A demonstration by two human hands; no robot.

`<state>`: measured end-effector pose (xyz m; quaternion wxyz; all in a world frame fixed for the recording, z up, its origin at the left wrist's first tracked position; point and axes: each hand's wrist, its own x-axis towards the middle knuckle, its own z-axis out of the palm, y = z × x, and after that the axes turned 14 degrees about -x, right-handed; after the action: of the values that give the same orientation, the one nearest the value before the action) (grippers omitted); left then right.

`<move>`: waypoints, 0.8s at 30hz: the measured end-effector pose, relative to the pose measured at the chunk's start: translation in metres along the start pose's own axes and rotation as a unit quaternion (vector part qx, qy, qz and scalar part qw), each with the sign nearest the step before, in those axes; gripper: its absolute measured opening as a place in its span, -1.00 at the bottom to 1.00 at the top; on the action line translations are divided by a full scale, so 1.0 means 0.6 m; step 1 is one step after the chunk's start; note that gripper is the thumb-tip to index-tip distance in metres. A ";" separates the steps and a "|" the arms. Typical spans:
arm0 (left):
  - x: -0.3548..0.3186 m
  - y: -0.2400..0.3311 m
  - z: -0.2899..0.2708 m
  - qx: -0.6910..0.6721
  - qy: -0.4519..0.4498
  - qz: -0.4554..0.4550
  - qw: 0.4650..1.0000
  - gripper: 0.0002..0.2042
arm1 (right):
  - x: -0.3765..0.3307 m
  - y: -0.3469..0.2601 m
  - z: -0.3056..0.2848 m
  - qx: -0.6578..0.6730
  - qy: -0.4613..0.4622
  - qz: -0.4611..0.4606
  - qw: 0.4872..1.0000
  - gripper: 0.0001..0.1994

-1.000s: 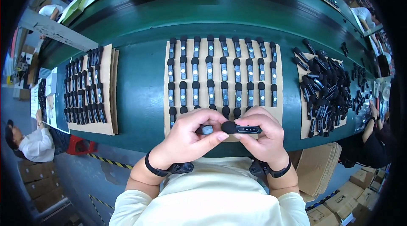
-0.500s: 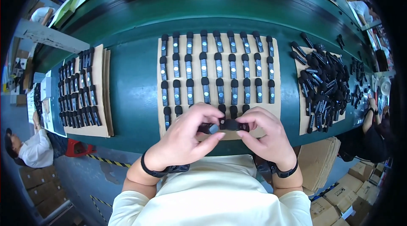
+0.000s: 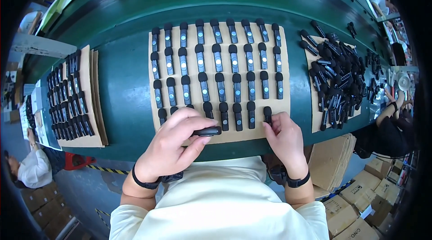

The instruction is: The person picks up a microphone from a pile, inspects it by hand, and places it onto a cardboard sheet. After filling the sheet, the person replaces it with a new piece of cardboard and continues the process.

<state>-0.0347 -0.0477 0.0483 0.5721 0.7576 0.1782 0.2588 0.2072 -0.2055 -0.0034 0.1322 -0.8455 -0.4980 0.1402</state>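
Observation:
In front of me is a cardboard sheet (image 3: 258, 123) bearing neat rows of small black wireless lapel microphones (image 3: 217, 60) with foam tips, many showing a pale round spot. My left hand (image 3: 168, 143), above the sheet's near edge, is closed on a black microphone (image 3: 209, 131) held sideways between thumb and fingers. Farther right, my right hand (image 3: 288, 139) pinches another microphone (image 3: 267, 113), foam tip pointing away from me, at the right of the nearest row. Its lower end is hidden by my fingers. My left hand hides part of that row.
At right, a jumbled pile of microphones (image 3: 339, 76) covers another cardboard sheet. Stacked cardboard at left carries more microphones (image 3: 72, 105) in rows. Everything lies on a green table (image 3: 126, 87). A person (image 3: 36, 163) sits at far left; another person's arm (image 3: 390, 109) shows at far right.
My hands were together over the near row, handling microphones; now they are apart. The right one has brought a microphone to the sheet's right side. The view has shifted slightly.

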 end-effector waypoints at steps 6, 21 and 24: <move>0.001 0.003 0.009 -0.016 0.049 0.004 0.999 -0.74 | 0.019 -0.005 0.006 -0.047 0.038 -0.020 0.998 -0.76; 0.015 -0.003 0.020 -0.031 0.023 0.061 0.997 -0.71 | 0.038 -0.087 -0.063 0.284 -0.060 -0.215 0.933 -0.71; 0.015 -0.004 0.021 -0.035 0.024 0.078 0.996 -0.70 | 0.048 -0.104 -0.064 0.296 -0.100 -0.270 0.911 -0.69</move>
<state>-0.0197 -0.0517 0.0453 0.5718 0.7423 0.1229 0.3270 0.1847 -0.1544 0.0518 0.3586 -0.5830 -0.6534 0.3234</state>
